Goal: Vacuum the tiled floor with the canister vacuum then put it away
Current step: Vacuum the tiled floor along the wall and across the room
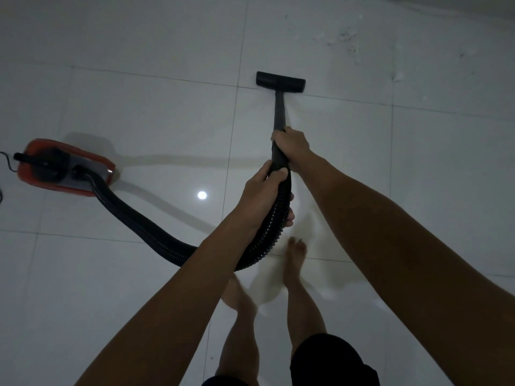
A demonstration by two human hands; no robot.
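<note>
While white debris lies scattered at about one o'clock near the wall, the black floor nozzle sits flat on the pale tiled floor at twelve o'clock, well short of that litter. At nine o'clock stands the red canister vacuum, its ribbed black hose looping across the tiles, under the left forearm and up to the wand. A thin cord trails off its far side. Bare feet stand at six o'clock. The right hand wraps tightly round the wand's grip; the left hand, just below, curls round the hose cuff.
</note>
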